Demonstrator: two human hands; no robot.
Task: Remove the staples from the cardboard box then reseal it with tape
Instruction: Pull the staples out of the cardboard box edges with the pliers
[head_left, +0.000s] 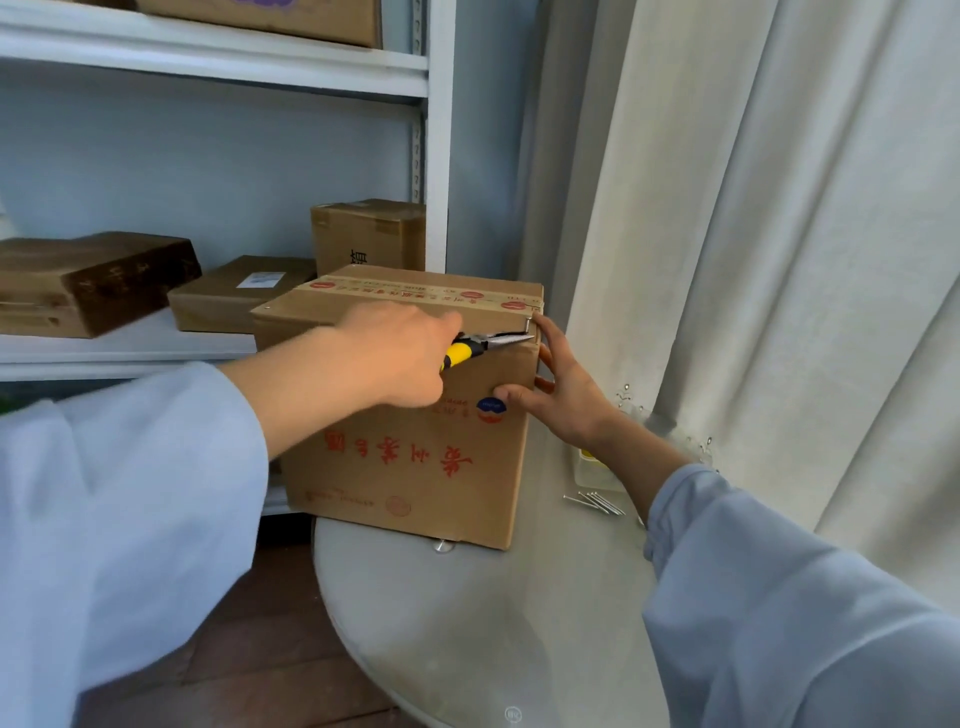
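Gripping a pair of yellow-handled pliers (470, 349), the left hand (395, 358) had its fingers curled round the handles, with the metal nose poked into the gap under the top flap of the cardboard box (410, 447), right near the upper right corner. A staple (529, 323) stuck up at that same corner, just beside the plier tips. The right hand (558, 387) was spread open against the box's right edge, thumb flat on the front face and fingers touching the side, not curled round anything. The box sat upright on a round white table (467, 623), printed tape (415, 295) running across its lid. A few pulled nails (595, 501) lay on the table to the right of the box, near a white curtain (753, 260). More boxes sat on the white shelf (124, 343) behind.
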